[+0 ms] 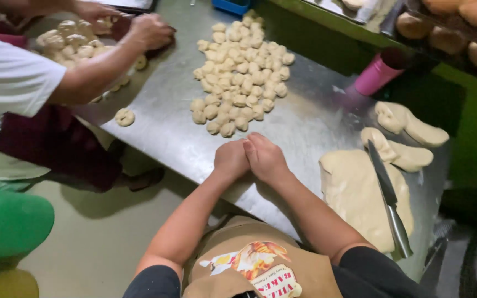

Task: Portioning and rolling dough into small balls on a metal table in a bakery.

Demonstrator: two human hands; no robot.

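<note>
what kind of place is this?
Most likely a small bakery's prep area. A steel worktable carries a heap of small dough balls, a big dough slab with a knife on it, and baked rolls sit on a rack. Left hand and right hand press together on the table.

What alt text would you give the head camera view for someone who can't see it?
A person's left hand and right hand press together on a steel table, just below a heap of small dough balls. A knife rests on a dough slab; a co-worker's hand works nearby.
</note>
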